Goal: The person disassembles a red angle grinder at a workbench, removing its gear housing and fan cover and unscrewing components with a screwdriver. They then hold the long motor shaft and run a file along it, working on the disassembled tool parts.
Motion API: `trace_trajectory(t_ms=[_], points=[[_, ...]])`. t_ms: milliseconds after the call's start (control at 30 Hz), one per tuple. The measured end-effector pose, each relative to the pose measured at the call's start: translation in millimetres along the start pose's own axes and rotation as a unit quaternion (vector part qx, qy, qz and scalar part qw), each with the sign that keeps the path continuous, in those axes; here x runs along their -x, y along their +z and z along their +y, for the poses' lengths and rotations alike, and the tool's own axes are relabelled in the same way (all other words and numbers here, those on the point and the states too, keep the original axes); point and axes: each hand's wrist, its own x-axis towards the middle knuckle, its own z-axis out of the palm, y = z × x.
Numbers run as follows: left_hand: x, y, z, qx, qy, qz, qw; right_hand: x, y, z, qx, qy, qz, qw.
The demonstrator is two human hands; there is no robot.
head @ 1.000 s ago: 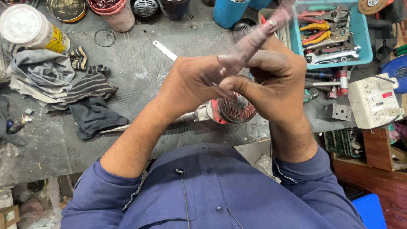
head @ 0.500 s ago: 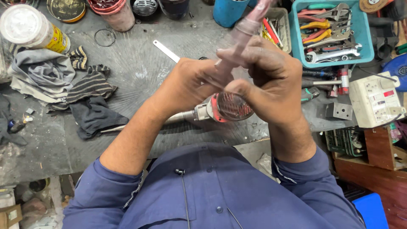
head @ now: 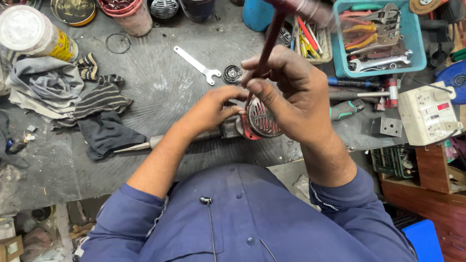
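Observation:
A power tool (head: 228, 130) lies across the workbench, with a long pointed bit to the left and a red vented end cap (head: 262, 119) facing me. My left hand (head: 213, 107) grips the tool's body just left of the cap. My right hand (head: 291, 94) holds a dark red screwdriver (head: 268, 39) upright, with its tip down at the cap. The screwdriver's handle is blurred at the top edge. My right palm hides part of the cap.
A flat spanner (head: 196, 63) and a small round part (head: 232, 73) lie behind the tool. A teal tray of wrenches and pliers (head: 417, 51) stands at back right, a white socket box (head: 429, 119) at right, rags (head: 73, 99) at left, and a can (head: 34, 34) and tubs along the back.
The screwdriver has swung from a slant to nearly upright over the red cap. My left hand has slid off the crossed grip and down onto the tool's body.

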Motion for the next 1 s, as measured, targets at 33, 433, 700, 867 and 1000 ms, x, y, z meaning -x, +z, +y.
trace_trajectory(t_ms=[33, 433, 700, 867, 1000], points=[[3, 7, -10, -0.014, 0.036, 0.012, 0.999, -2, 0, -1, 0.017, -0.040, -0.013, 0.999], [11, 27, -30, 0.065, 0.050, 0.069, 0.994, 27, -42, 21, -0.229, -0.159, 0.180, 0.943], [-15, 0, -35, 0.239, -0.134, 0.180, 0.945, 73, -180, 64, -0.215, -0.034, 0.406, 0.887], [-46, -35, -51, -0.098, -0.136, 0.251, 0.953, 65, -183, 108, 0.010, 0.054, 0.383, 0.922], [-69, -41, -73, -0.192, -0.109, 0.235, 0.947, 69, -137, 161, 0.082, 0.185, 0.251, 0.947]])
